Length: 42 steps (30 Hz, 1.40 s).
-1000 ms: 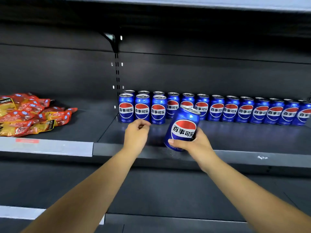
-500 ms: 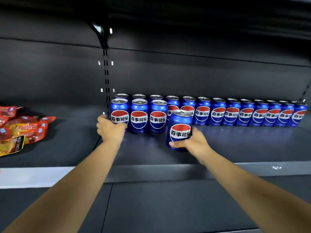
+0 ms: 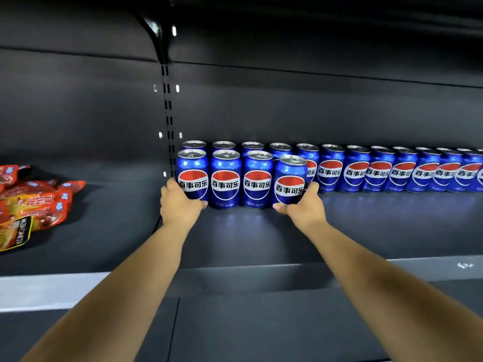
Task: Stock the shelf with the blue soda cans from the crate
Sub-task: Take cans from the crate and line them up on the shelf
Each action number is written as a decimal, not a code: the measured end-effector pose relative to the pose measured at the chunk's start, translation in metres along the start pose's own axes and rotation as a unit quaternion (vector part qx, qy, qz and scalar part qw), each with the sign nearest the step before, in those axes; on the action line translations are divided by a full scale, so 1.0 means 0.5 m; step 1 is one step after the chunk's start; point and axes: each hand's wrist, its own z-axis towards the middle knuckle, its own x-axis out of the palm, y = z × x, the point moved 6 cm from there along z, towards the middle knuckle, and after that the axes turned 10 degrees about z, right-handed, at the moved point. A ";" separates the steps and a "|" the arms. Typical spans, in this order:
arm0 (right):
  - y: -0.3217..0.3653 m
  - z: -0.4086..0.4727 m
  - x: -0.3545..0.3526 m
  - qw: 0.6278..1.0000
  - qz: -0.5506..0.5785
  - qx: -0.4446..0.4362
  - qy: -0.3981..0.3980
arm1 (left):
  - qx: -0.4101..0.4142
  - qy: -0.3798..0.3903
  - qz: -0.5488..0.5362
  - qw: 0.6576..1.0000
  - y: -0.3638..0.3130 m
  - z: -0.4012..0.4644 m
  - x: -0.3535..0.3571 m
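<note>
The right hand (image 3: 304,207) is wrapped round the lower part of a blue aluminium soda can with a red, white and blue round logo (image 3: 289,180), thumb across the front near its base and fingers curled behind its right side. The can stands upright, or very nearly so, on the dark grey metal shelf (image 3: 261,239); whether its base is fully down cannot be told, as the hand covers it.

The left hand (image 3: 179,203) grips the leftmost blue can of the front row (image 3: 193,173), thumb under the logo and fingers round the can's left side, beside the slotted black upright (image 3: 168,121).

Between the two hands stand two more blue cans of the front row (image 3: 241,178), upright and touching one another; the can in the right hand sits just beside the nearer of them, slightly forward of their line.

Behind both hands a back row of identical blue cans (image 3: 379,168) runs along the shelf's rear wall, past the right hand and out of view.

Well to the left of the left hand lies a loose heap of red and orange plastic snack packets (image 3: 34,202) on the neighbouring shelf section.
</note>
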 end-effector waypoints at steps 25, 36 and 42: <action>0.025 -0.042 -0.020 0.960 -0.278 -0.017 -0.017 | 0.015 -0.004 0.048 0.999 -0.038 -0.063 -0.041; 0.097 -0.211 -0.119 0.910 -0.398 -0.104 0.039 | 0.116 -0.021 0.183 0.976 -0.169 -0.285 -0.069; 0.090 -0.295 -0.193 0.889 -0.432 -0.144 0.057 | 0.137 0.020 0.298 0.944 -0.205 -0.448 -0.045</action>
